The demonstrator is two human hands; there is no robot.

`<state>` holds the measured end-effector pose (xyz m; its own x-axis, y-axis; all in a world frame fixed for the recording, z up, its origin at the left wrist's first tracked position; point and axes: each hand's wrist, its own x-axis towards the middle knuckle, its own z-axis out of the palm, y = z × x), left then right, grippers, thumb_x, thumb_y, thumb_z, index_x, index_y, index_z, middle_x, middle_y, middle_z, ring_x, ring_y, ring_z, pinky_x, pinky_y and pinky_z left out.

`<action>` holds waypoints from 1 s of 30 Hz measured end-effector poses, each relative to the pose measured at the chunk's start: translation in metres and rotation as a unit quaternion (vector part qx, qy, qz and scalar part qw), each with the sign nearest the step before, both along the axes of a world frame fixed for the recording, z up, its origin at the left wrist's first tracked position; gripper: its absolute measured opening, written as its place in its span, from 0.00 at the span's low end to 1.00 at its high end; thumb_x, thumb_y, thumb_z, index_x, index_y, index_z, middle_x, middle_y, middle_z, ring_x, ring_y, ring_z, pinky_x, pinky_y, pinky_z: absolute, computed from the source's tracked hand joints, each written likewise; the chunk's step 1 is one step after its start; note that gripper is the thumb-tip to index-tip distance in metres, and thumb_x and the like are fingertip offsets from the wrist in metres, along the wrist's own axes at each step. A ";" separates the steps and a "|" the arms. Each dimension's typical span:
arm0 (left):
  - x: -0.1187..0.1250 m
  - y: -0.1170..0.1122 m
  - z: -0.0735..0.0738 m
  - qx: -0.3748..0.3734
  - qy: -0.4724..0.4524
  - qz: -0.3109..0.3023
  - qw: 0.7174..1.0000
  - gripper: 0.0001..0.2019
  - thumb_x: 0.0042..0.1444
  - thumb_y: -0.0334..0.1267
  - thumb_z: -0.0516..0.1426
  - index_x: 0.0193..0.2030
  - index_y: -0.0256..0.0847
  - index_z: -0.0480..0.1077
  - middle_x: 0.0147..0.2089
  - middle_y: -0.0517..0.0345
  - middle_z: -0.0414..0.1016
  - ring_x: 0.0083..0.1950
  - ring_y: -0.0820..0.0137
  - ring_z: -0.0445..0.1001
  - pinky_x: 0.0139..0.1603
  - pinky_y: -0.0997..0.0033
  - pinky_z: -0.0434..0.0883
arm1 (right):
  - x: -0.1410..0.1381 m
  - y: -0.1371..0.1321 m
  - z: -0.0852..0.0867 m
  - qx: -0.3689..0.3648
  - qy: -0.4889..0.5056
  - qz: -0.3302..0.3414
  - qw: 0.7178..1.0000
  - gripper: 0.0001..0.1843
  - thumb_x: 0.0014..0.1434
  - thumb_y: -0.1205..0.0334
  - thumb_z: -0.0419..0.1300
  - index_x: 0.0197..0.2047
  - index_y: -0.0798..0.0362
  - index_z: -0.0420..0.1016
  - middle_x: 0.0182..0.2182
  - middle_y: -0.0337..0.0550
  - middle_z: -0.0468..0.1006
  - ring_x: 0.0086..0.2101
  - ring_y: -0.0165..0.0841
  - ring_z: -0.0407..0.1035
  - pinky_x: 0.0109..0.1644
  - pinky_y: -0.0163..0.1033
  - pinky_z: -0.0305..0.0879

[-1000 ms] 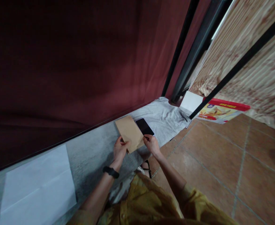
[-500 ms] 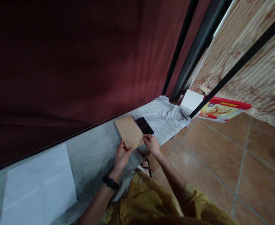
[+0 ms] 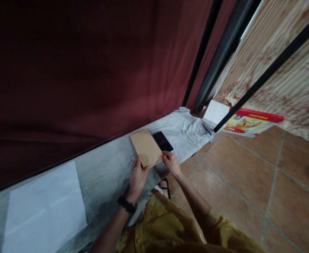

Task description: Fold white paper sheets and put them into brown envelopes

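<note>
A flat brown paper envelope [image 3: 145,146] lies on the grey cloth-covered surface, slightly lifted at its near edge. My left hand [image 3: 137,177] pinches its near left corner between thumb and fingers. At the near right corner, my right hand [image 3: 170,162] is closed with the fingertips on the envelope's edge. A phone with a dark screen [image 3: 162,141] lies face up close to the envelope's right side, just beyond my right hand. What the fingertips do underneath the paper is hidden.
A creased white sheet [image 3: 45,207] lies on the grey cloth [image 3: 101,172] at left. Dark red curtain [image 3: 91,70] hangs along the back. A black pole [image 3: 267,70] slants at right, near a printed red and yellow box [image 3: 245,123] on the tiled floor [image 3: 238,168].
Both hands keep their hold on the envelope. The left hand's fingers have shifted slightly at its near corner; the view has moved very little.
</note>
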<state>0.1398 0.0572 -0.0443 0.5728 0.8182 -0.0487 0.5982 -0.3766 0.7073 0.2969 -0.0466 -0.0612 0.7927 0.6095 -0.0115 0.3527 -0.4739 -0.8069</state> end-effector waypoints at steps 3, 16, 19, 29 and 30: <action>-0.003 -0.008 0.003 0.082 0.078 -0.019 0.993 0.30 0.64 0.40 0.58 0.71 0.34 0.58 0.58 0.40 0.73 0.53 0.56 0.78 0.49 0.62 0.75 | -0.005 -0.005 0.000 -0.007 0.006 -0.005 1.000 0.21 0.67 0.59 0.51 0.54 0.55 0.81 0.44 0.49 0.85 0.41 0.38 0.78 0.47 0.38 0.70; -0.012 -0.015 0.002 0.135 0.114 -0.068 0.982 0.27 0.68 0.43 0.53 0.72 0.40 0.59 0.63 0.40 0.70 0.59 0.56 0.74 0.52 0.65 0.73 | -0.017 -0.009 -0.007 0.029 0.050 -0.007 0.998 0.24 0.69 0.52 0.51 0.59 0.55 0.78 0.51 0.51 0.82 0.51 0.41 0.77 0.56 0.42 0.70; -0.013 -0.017 0.000 0.136 0.128 -0.064 0.980 0.23 0.68 0.39 0.52 0.69 0.41 0.63 0.63 0.41 0.72 0.58 0.57 0.74 0.51 0.65 0.73 | -0.015 -0.007 -0.008 0.041 0.053 -0.004 0.998 0.24 0.68 0.51 0.52 0.58 0.54 0.78 0.51 0.52 0.82 0.51 0.42 0.77 0.56 0.44 0.70; -0.017 -0.020 0.007 0.135 0.151 -0.102 0.974 0.20 0.69 0.33 0.48 0.62 0.43 0.72 0.54 0.45 0.78 0.55 0.58 0.77 0.51 0.64 0.72 | -0.009 -0.008 -0.011 0.051 0.059 0.042 0.996 0.28 0.67 0.47 0.51 0.61 0.56 0.75 0.41 0.49 0.85 0.41 0.41 0.79 0.48 0.42 0.73; -0.017 -0.019 0.008 0.129 0.144 -0.099 0.976 0.19 0.69 0.34 0.48 0.62 0.43 0.72 0.55 0.46 0.78 0.55 0.58 0.77 0.52 0.63 0.72 | -0.010 -0.009 -0.011 0.051 0.058 0.044 0.996 0.28 0.67 0.47 0.51 0.61 0.56 0.75 0.41 0.49 0.85 0.40 0.41 0.79 0.47 0.42 0.73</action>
